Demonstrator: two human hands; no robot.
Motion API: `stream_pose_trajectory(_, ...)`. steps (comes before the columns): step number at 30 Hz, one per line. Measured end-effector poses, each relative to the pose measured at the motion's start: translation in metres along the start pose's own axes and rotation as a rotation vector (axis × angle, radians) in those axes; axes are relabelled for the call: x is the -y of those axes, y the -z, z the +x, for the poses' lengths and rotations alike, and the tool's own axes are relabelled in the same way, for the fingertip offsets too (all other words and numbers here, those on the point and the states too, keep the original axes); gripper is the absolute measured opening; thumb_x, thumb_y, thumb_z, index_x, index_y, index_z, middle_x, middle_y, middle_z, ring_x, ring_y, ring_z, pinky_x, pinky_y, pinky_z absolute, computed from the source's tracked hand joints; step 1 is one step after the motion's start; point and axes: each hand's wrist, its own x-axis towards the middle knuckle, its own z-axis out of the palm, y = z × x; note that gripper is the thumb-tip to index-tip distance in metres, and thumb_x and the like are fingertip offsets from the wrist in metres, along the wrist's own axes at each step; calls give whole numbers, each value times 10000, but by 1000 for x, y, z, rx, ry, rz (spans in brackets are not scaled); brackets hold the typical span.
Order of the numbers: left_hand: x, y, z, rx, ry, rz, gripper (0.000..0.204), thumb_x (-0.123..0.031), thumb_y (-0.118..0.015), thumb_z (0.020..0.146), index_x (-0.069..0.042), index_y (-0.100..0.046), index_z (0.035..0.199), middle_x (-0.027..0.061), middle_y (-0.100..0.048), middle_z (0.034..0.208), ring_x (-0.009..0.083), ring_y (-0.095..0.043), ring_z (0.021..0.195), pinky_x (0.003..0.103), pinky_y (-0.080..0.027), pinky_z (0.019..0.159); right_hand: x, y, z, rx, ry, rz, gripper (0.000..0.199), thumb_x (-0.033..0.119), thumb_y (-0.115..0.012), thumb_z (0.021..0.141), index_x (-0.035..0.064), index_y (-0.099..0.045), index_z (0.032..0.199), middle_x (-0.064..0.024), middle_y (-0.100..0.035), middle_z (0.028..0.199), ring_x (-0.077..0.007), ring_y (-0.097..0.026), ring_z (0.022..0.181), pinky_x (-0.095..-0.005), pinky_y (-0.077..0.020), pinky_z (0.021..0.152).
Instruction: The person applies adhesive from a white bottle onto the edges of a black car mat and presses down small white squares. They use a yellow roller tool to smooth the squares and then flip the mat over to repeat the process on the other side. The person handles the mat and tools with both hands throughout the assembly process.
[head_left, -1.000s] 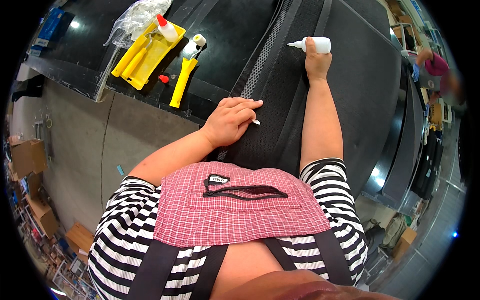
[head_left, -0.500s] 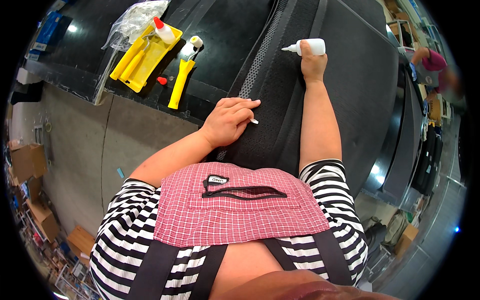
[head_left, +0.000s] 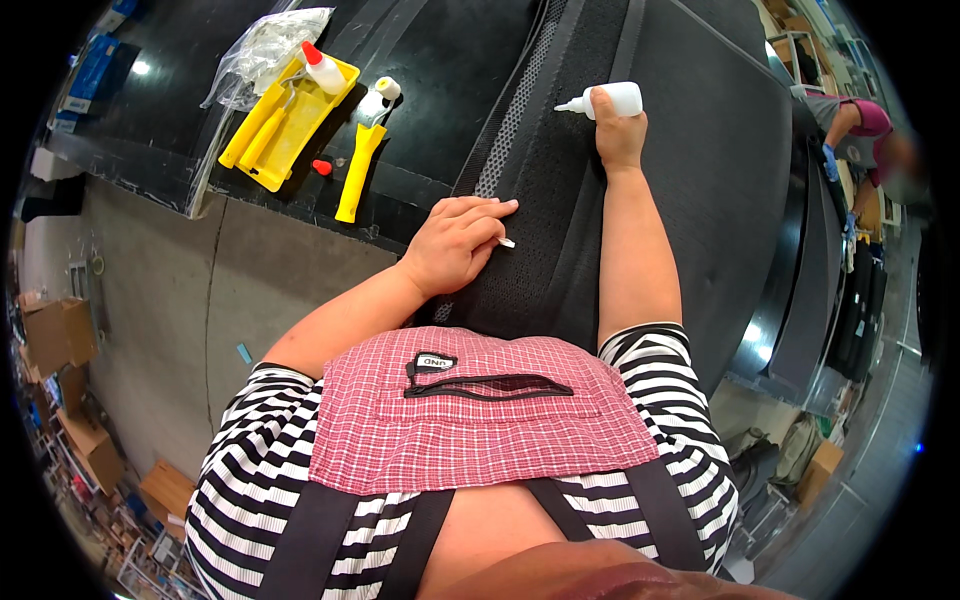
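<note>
My right hand [head_left: 620,135] is wrapped round a white squeeze bottle [head_left: 627,98] with a narrow nozzle. The bottle lies tilted on its side, nozzle pointing left, above a black textured fabric piece [head_left: 545,190]. Whether the tip touches the fabric I cannot tell. Nearer to me, my left hand [head_left: 455,240] rests on the fabric's left part, index finger stretched out. A small white piece [head_left: 507,243], too small to name, is pinched between its lower fingers.
On the black table [head_left: 420,90] at left lie a yellow paint tray [head_left: 310,125] holding a red-capped bottle [head_left: 322,70], a small roller [head_left: 360,175], a red cap [head_left: 321,168] and a clear plastic bag [head_left: 265,55]. Another person [head_left: 860,125] with blue gloves works far right.
My right hand has moved the bottle slightly left and toward me along the fabric. My left hand stays almost still. At far right, the other person has shifted.
</note>
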Motion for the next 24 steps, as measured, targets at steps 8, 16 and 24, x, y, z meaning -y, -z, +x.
stream_pose_trajectory(8,0,0,1,-7,-3,5,61,-74,-658,881,-116,-660,925,41,-655,1374,249,-589,1252,398,-394,1068,9,5,-1,-159,-42,166,293,263,-744,913,-17,-725,998,-88,-730,953,-187,-682,875,-334,-526,796)
stream_pose_trajectory(16,-1,0,1,-9,-12,29,64,-65,-655,876,-111,-661,921,47,-657,1371,246,-598,1245,395,-394,1062,0,-1,6,-192,-34,-31,453,468,-694,873,23,-769,919,-155,-768,883,-333,-745,880,-413,-546,843)
stream_pose_trajectory(24,-1,-1,1,12,-9,53,71,-102,-673,886,-121,-659,953,11,-637,1391,225,-582,1251,396,-395,1068,2,1,7,-182,0,-191,473,493,-680,866,30,-769,893,-176,-759,868,-370,-735,868,-445,-545,835)
